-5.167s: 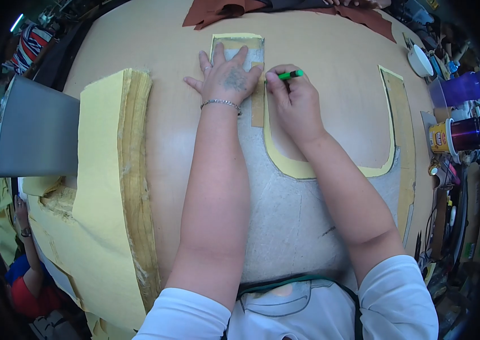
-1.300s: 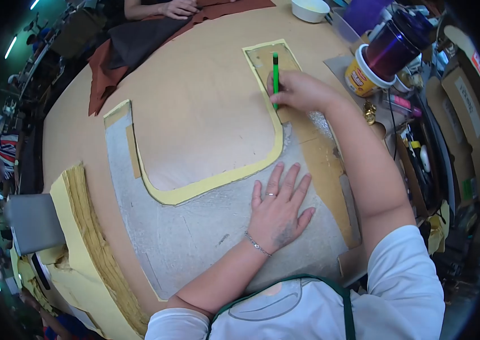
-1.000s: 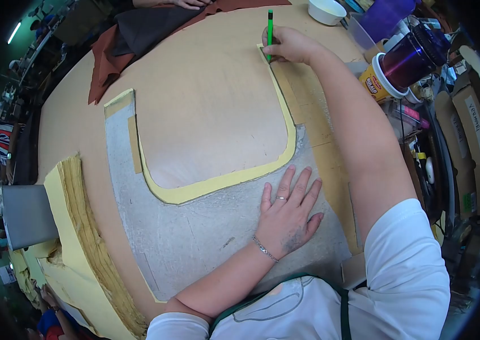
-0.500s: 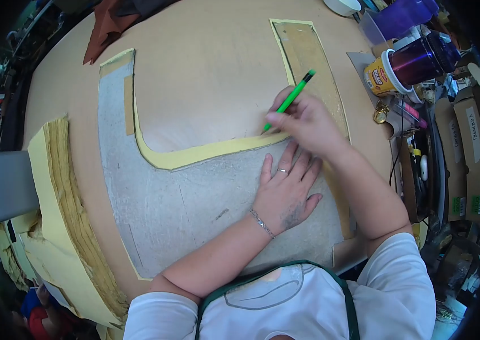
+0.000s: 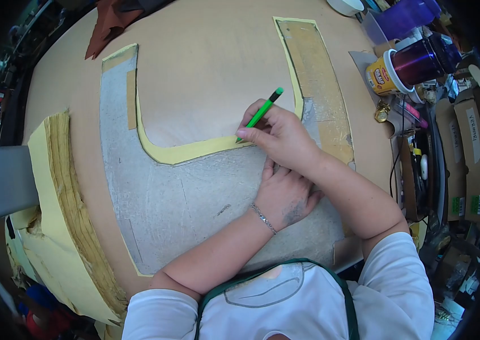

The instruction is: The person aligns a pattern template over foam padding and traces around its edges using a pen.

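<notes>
My right hand (image 5: 279, 133) grips a green pencil (image 5: 262, 113) with a black band near its top. The pencil's tip meets the yellow paper (image 5: 194, 151) along the curved inner edge of a worn grey U-shaped template (image 5: 166, 209). Tan tape covers parts of the template's arms. The yellow paper lies beneath it and shows as a strip inside the curve. My left hand (image 5: 285, 195) rests flat on the template just below, with its fingers partly hidden behind my right hand and wrist.
A thick stack of yellow sheets (image 5: 70, 192) lies at the left beside a grey box-like object (image 5: 10, 181). Brown material (image 5: 107, 25) sits at the far left. Along the right stand a yellow tub (image 5: 381, 76), a purple tumbler (image 5: 421, 56) and cardboard boxes (image 5: 469, 153).
My right hand and the pencil have moved left and slightly down along the template's inner edge. My left hand stays nearly in place, and its fingers are now more covered.
</notes>
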`<state>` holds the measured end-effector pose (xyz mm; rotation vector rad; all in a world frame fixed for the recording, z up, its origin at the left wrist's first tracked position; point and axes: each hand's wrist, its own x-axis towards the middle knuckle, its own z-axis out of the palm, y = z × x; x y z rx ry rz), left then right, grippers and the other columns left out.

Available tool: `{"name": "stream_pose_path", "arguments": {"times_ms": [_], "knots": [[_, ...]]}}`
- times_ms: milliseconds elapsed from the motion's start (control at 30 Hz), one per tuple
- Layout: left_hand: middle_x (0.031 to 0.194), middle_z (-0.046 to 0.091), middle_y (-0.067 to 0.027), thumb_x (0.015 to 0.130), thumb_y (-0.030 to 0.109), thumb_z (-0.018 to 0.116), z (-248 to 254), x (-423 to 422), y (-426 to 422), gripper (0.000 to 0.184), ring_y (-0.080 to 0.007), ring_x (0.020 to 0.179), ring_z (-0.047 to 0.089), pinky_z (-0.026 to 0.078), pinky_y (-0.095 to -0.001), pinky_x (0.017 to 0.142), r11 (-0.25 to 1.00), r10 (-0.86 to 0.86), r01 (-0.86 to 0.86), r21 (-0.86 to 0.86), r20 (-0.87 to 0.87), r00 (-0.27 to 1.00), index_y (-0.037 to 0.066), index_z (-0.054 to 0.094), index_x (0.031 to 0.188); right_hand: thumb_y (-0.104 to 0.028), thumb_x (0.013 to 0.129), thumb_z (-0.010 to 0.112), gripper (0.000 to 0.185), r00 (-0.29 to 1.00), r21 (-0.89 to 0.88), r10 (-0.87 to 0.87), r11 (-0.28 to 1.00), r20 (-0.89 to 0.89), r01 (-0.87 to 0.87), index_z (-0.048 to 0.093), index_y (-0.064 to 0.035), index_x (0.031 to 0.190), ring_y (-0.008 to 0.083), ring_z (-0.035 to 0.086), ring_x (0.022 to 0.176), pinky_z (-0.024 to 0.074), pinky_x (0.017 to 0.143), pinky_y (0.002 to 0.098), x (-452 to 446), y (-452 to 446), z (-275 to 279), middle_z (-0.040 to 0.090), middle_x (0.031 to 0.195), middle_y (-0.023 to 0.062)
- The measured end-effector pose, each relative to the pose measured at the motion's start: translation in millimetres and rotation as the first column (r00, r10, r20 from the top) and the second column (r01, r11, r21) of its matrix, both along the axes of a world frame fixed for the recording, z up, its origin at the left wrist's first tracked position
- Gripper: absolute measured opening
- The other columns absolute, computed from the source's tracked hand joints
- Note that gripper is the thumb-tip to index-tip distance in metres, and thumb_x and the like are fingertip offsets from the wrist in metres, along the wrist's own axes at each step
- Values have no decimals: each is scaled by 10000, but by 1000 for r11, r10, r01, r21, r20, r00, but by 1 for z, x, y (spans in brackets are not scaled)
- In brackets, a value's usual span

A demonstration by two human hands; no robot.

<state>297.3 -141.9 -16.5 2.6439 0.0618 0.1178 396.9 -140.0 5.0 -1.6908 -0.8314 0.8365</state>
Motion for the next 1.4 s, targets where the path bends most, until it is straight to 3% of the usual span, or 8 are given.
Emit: {"name": "stream_pose_path", "arguments": {"times_ms": [267,367,567,867,967,1067,1200,1400], "knots": [[1316,325,-49,717,442,525,8,0,1,592,-227,1230,252,173,-499,941,1000,-18,17,-9,-114,993,185,395,1234,-78,750,584,132,908,-206,200,970,368,-130,467,-28,787,188,512,709,408,665,294,30,-25,14,508,759,64],[1316,314,-33,709,433,552,9,0,2,594,-221,1247,220,174,-506,948,999,25,-24,-26,34,999,183,402,1227,-90,726,593,129,863,-253,245,957,442,-142,494,-22,774,271,524,684,409,623,350,68,-41,23,521,683,133],[1330,298,-25,714,433,549,11,1,2,593,-214,1260,200,176,-496,953,1000,14,-14,-15,0,1000,188,400,1233,-86,762,586,122,839,-344,241,937,488,-69,473,-52,796,135,488,674,402,636,279,131,-13,28,516,695,33],[1333,300,-15,715,444,547,12,2,2,587,-196,1262,202,159,-489,960,999,19,-19,-30,-6,1000,192,411,1228,-132,780,577,140,805,-129,-72,975,589,182,487,-39,834,162,553,688,450,636,305,207,64,4,558,710,66],[1331,302,-16,722,436,547,15,3,3,583,-197,1261,202,163,-482,961,999,12,-13,-44,-30,999,191,407,1231,-125,817,548,120,882,63,-259,965,393,255,468,-43,853,107,525,657,425,562,227,219,74,-12,527,693,36],[1311,333,-30,729,398,561,19,3,6,551,-209,1243,245,168,-464,964,996,3,-6,-84,-38,999,167,430,1211,-128,819,549,138,857,431,-479,743,-192,512,467,-24,859,103,514,621,420,539,205,223,70,-32,518,681,35],[1244,410,-66,753,322,555,23,18,23,442,-236,1178,341,268,-433,926,988,0,-1,-155,-6,1000,113,487,1137,-212,773,598,234,771,367,-605,776,200,513,521,-13,869,165,565,708,455,658,288,238,71,-54,580,757,88],[1245,411,-55,814,309,469,4,153,88,384,-288,1175,339,313,-476,911,983,116,-139,117,188,975,112,473,1144,-203,787,587,233,759,277,-570,820,315,501,517,-1,879,148,528,676,433,621,273,238,73,-49,566,751,77]]}}
